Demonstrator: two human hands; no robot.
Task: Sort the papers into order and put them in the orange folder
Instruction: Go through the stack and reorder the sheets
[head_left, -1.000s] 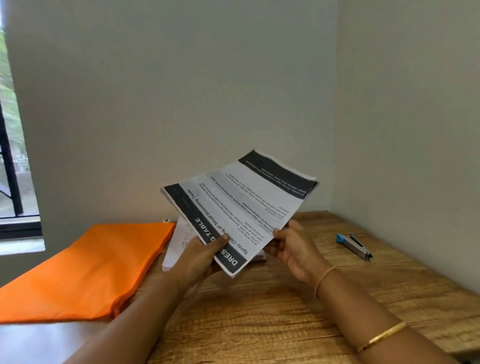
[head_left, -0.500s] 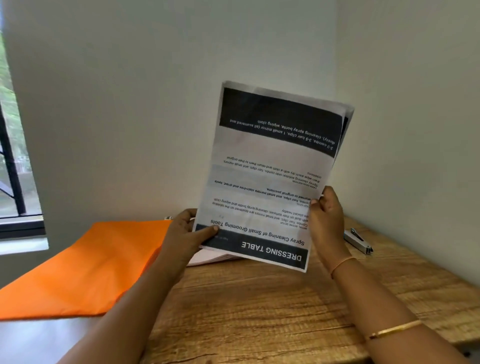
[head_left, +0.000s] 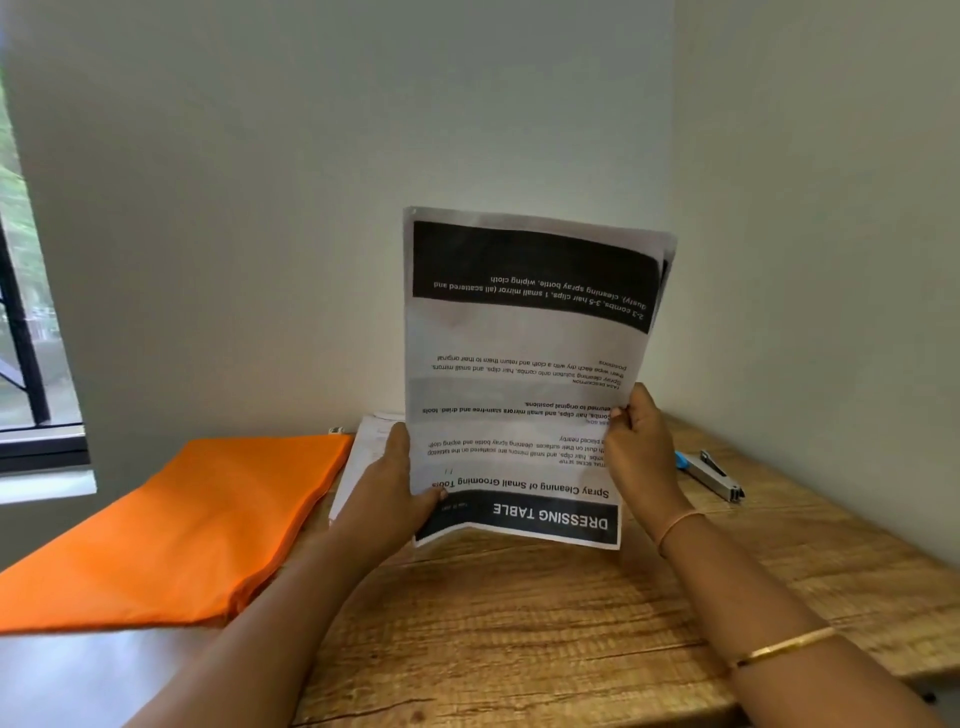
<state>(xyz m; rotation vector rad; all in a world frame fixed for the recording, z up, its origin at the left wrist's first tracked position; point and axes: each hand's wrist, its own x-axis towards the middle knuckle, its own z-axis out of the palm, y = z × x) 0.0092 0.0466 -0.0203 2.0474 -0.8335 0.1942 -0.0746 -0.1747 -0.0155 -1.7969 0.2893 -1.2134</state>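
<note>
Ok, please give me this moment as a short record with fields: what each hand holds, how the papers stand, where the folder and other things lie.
left hand: grips the held papers at their lower left edge
right hand: pinches their right edge
held papers: upright over the table, print upside down
orange folder: flat on the table, left of the hands
loose papers: on the table behind the left hand
stapler: on the table, far right

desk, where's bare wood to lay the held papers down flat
The widest bare wood of the desk lies between the left forearm and the right forearm, nearer than the held papers. A second strip runs between that right forearm and the wall, nearer than the stapler. The back left is crowded: orange folder and loose sheets lie side by side.
</note>
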